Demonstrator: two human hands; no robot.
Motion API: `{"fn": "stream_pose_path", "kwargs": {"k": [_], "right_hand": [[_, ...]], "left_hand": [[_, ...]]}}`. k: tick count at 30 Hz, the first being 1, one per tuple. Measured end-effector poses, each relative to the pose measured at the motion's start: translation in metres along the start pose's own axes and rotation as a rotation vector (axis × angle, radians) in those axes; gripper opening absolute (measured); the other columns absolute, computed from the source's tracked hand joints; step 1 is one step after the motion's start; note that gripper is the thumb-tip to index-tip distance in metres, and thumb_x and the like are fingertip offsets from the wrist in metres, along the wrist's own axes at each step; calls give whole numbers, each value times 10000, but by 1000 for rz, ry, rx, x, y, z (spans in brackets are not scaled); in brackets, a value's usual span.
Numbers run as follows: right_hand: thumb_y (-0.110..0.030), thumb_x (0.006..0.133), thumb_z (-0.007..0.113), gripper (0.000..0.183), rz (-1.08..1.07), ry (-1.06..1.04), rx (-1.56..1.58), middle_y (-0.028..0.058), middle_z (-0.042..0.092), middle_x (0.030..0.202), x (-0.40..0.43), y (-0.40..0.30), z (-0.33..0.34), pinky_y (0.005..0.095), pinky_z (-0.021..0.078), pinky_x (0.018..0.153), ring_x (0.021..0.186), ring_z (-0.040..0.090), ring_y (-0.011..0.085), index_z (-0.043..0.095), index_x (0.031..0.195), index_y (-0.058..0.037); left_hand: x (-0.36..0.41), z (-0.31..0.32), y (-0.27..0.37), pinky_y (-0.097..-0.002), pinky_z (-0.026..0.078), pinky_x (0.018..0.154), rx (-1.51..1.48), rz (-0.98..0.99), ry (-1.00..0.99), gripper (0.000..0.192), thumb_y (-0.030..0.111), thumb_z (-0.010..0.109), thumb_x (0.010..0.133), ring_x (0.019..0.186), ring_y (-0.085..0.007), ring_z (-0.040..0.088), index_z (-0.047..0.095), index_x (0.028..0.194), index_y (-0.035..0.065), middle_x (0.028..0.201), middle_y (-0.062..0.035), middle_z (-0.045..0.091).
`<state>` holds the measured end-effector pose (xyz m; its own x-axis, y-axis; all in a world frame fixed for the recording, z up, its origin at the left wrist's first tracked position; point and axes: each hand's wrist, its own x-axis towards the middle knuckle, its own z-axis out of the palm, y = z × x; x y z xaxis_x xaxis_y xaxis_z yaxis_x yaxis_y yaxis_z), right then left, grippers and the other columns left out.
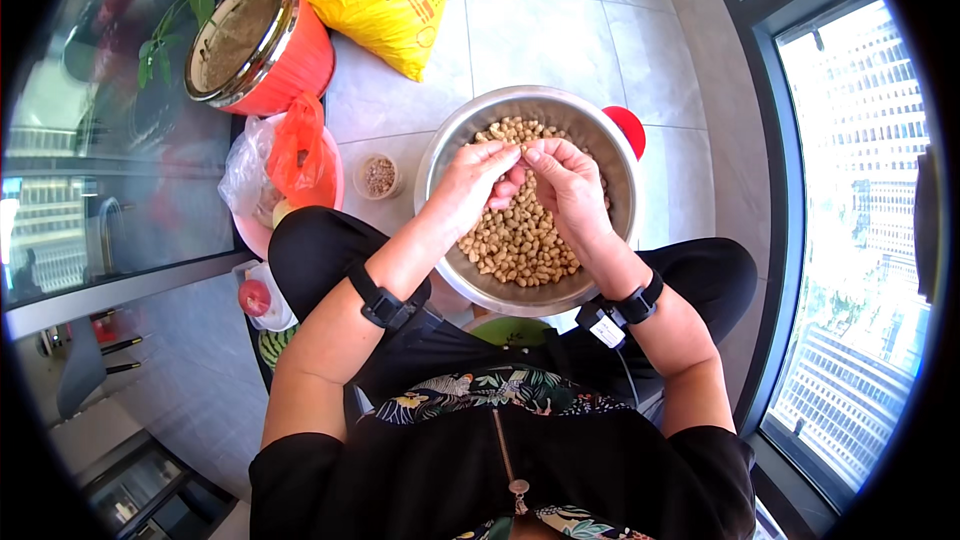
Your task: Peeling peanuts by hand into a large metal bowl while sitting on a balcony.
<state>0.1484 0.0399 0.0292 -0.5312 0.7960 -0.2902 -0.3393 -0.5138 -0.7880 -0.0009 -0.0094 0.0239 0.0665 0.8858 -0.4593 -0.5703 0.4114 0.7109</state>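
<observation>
A wide stainless steel bowl stands in front of me, with many unshelled peanuts in it. Above the peanuts my left hand and my right hand meet at the fingertips. Between them they pinch a small tan piece, most likely a peanut, largely covered by the fingers. Left of the bowl, a small round tub on the floor holds small pinkish-brown kernels.
A pink basin with plastic bags stands at the left. Beyond it are a red plant pot and a yellow bag. A red round object lies by the bowl's right rim. A window frame runs along the right.
</observation>
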Motion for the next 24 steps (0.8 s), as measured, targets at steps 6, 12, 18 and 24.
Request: {"fn": "stream_pose_path", "kwargs": {"k": [6,12,18,24], "right_hand": [[-128,878,641,76,69,81,-54,-44,606,718,1,5,-3,153,238,398,461,363,-16,642,925,-69],[-129,885,623,80,75,43,-160,-42,588,679,1,-5,-4,164,227,392,436,337,-7,641,913,-57],[-164,888,629,97,186,-5,-29,-53,556,638,4,-9,-12,166,211,400,434,323,-3,639,895,-68],[-154,886,632,90,225,-38,70,-17,623,704,7,-2,-20,166,216,392,433,331,-3,647,911,-69]], "left_hand": [[0,-5,3,-188,308,436,-3,-11,3,141,162,518,930,550,-65,432,563,885,36,699,-18,516],[-3,-1,11,-172,284,421,75,-8,-2,169,189,531,927,523,-48,406,571,857,41,676,-9,510],[-5,1,15,-162,272,416,148,-41,-26,227,234,531,942,514,-39,387,585,874,25,673,-4,505],[-4,3,12,-158,278,415,63,-63,-45,213,223,543,937,514,-39,390,589,883,23,682,-1,504]]}}
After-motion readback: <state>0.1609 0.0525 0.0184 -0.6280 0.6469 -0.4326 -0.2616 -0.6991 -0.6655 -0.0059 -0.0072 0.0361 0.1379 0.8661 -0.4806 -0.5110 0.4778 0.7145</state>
